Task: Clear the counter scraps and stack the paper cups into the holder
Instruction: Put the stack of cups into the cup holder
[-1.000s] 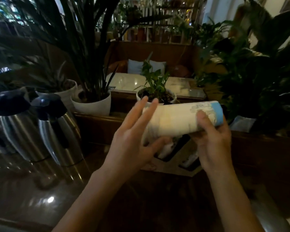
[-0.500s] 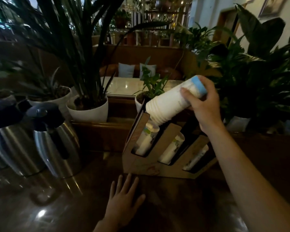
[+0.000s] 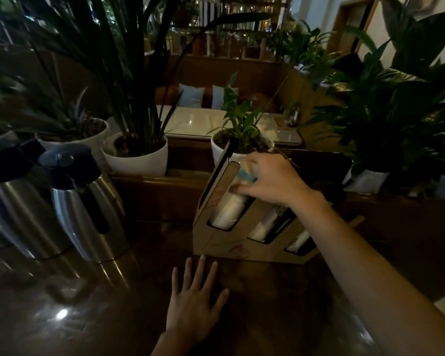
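Observation:
A slanted wooden cup holder (image 3: 224, 242) with three slots stands on the dark counter. A white stack of paper cups (image 3: 229, 209) with a blue rim lies in its leftmost slot. My right hand (image 3: 270, 181) grips the top end of that stack, fingers around the blue rim. The middle slot (image 3: 263, 227) and the right slot (image 3: 297, 242) each show a shorter run of white cups. My left hand (image 3: 193, 301) rests flat on the counter in front of the holder, fingers spread, holding nothing.
Two steel thermos jugs (image 3: 88, 201) with black lids stand at the left. White plant pots (image 3: 136, 160) line a wooden ledge behind the counter. A small potted plant (image 3: 239, 140) sits right behind the holder. Large leafy plants (image 3: 396, 98) fill the right.
My right hand has lowered the cup stack from above the holder down into the leftmost slot. My left hand left the stack a second ago and now lies flat on the counter.

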### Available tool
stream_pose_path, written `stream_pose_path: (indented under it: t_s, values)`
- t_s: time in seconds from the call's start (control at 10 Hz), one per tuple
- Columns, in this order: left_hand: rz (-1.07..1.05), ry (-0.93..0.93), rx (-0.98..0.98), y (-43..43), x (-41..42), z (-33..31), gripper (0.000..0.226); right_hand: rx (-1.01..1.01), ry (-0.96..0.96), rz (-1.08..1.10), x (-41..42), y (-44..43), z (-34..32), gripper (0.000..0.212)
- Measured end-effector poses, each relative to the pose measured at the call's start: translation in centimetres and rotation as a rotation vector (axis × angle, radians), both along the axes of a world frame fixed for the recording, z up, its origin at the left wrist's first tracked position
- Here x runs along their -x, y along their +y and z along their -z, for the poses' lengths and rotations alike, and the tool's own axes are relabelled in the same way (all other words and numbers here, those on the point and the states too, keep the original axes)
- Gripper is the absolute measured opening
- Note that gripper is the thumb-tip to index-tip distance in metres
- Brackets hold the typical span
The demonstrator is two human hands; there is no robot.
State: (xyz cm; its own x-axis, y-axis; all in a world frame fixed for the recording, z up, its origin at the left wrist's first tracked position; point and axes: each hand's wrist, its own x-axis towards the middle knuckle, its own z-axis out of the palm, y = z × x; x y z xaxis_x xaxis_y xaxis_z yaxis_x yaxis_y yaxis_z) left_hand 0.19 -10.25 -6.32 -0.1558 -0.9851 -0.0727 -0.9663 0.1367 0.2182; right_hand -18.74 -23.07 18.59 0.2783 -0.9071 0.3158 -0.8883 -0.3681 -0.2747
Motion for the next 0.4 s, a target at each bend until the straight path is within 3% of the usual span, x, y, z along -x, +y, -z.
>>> stream_pose_path:
  t_s: [0.2,0.3,0.4]
  values:
    - [-0.004,-0.011,0.013,0.0,-0.1,0.5,0.076,0.060,0.409,0.022,-0.8,0.2,0.1,0.090]
    - [-0.006,0.004,0.018,0.0,-0.1,0.7,0.077,0.045,0.513,0.007,-0.5,0.2,0.2,0.099]
    - [0.001,0.001,0.028,0.2,-0.1,0.4,0.077,-0.057,0.264,-0.046,-0.1,1.4,-1.1,0.087]
